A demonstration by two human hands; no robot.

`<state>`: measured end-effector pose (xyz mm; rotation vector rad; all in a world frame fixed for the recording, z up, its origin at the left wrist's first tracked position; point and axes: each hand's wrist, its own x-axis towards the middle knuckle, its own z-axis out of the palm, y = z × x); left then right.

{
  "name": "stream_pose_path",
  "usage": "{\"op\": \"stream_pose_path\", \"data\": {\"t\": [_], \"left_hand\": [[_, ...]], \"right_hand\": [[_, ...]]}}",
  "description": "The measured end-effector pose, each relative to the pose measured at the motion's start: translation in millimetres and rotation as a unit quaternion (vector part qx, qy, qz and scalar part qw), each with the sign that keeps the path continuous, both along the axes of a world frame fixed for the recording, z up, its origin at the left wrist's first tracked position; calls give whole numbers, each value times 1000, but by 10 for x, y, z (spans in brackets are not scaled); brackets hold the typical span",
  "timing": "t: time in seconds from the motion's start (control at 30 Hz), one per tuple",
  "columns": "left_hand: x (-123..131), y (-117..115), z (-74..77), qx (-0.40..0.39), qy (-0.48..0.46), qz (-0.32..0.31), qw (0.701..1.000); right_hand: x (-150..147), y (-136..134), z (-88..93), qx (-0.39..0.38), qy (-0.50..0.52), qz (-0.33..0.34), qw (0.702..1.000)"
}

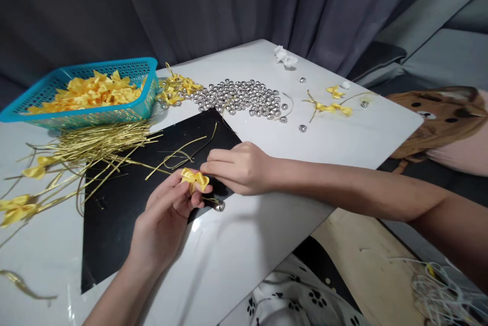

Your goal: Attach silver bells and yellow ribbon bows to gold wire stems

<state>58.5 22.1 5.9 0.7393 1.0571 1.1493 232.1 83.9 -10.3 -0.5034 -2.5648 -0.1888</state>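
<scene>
Left hand [163, 216]: thumb and fingers closed on one yellow bow [195, 179], palm partly turned up, above the black sheet [114, 244].

Right hand [242, 169]: fingers curled, tips drawn together in a pinch just right of the bow; what lies between them cannot be told.

Yellow bow: at the left hand's fingertips, between the two hands, loops spread.

Silver piece [219, 206], one, rounded: on a thin gold cord, just right of the left hand's lower fingers and nearer than the right hand.

Loose gold cords [183, 152], several: on the sheet, just beyond the left hand.

Gold cord bundle [102, 140]: left of both hands, partly overlying the sheet.

Blue basket [131, 114], perforated: far left, filled with yellow bows [99, 91].

Silver pieces [244, 97], many: spread on the white table [236, 270], beyond the right hand.
</scene>
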Motion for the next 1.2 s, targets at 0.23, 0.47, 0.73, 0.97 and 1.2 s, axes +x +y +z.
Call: {"op": "stream_pose_path", "data": {"t": [0.23, 0.47, 0.73, 0.97, 1.2], "left_hand": [[-171, 79, -79, 86, 155, -78, 981], [-206, 68, -95, 83, 231, -130, 961], [-171, 117, -9, 94, 270, -189, 939], [-198, 93, -14, 130, 329, -230, 907], [-216, 38, -82, 219, 393, -101, 887]], "right_hand": [[41, -39, 52, -53, -13, 21, 998], [35, -90, 40, -62, -24, 25, 997], [34, -135, 24, 8, -28, 17, 999], [7, -158, -28, 73, 20, 13, 997], [11, -88, -30, -108, 39, 4, 993]]}}
